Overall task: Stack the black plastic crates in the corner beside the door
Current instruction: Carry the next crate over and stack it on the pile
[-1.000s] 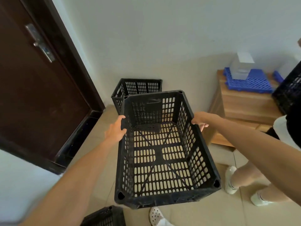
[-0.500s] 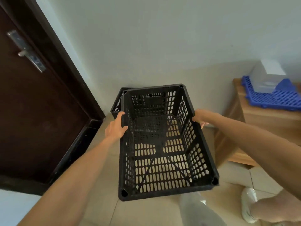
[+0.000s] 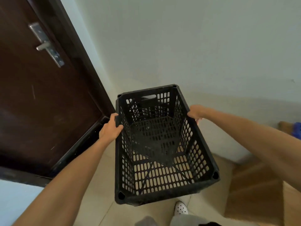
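I hold a black slatted plastic crate (image 3: 164,190) in the air in front of me, open side up. My left hand (image 3: 110,128) grips its left rim near the far corner. My right hand (image 3: 194,112) grips the right rim opposite. Through the held crate's perforated floor I see a second black crate (image 3: 153,132) standing on the floor in the corner beside the door. The held crate hangs above it and covers most of it.
A dark brown door (image 3: 32,98) with a metal handle (image 3: 46,45) and its black threshold stand at the left. A pale wall (image 3: 195,46) is straight ahead. A wooden cabinet (image 3: 254,190) stands at the right. My feet show on the tiled floor (image 3: 101,201).
I have stepped closer to the corner and carried the held crate forward, so it now covers the floor crate. The cabinet has slid to the right edge of view.
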Motion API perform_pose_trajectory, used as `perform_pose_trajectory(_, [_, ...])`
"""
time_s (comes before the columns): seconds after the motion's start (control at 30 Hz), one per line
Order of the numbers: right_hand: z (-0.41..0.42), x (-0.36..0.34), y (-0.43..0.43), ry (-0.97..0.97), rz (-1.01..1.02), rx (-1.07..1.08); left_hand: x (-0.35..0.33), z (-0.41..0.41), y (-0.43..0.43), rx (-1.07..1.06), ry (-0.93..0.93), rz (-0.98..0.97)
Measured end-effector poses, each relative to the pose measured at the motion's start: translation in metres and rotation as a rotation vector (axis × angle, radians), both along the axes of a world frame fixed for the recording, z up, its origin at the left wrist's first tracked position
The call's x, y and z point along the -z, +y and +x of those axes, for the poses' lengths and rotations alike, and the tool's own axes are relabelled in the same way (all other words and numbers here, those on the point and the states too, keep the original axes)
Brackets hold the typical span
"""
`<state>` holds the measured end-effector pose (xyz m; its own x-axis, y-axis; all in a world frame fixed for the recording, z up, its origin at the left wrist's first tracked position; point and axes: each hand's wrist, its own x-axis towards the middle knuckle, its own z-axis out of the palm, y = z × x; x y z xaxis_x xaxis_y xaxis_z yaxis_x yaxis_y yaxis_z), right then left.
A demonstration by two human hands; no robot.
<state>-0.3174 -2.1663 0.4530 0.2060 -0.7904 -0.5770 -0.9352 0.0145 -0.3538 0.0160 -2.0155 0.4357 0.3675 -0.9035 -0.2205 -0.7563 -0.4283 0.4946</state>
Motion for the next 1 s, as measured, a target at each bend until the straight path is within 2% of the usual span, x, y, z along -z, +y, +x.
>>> perform_pose_trajectory(0.17, [0.029,0.001,-0.07,0.051,-0.097,-0.101,0.007,0.013,-0.045,-0.172,0.05,-0.01])
perform_pose_trajectory(0.4, [0.083,0.015,-0.157,0.102,-0.152,-0.138,0.024,0.053,-0.122,-0.213,0.086,0.036])
perform_pose_trajectory(0.7, [0.13,0.017,-0.25,0.143,-0.139,-0.241,0.026,0.092,-0.201,-0.228,0.064,0.092])
perform_pose_trajectory(1.0, [0.167,0.036,-0.323,0.148,-0.084,-0.477,0.046,0.091,-0.223,-0.419,0.055,0.169])
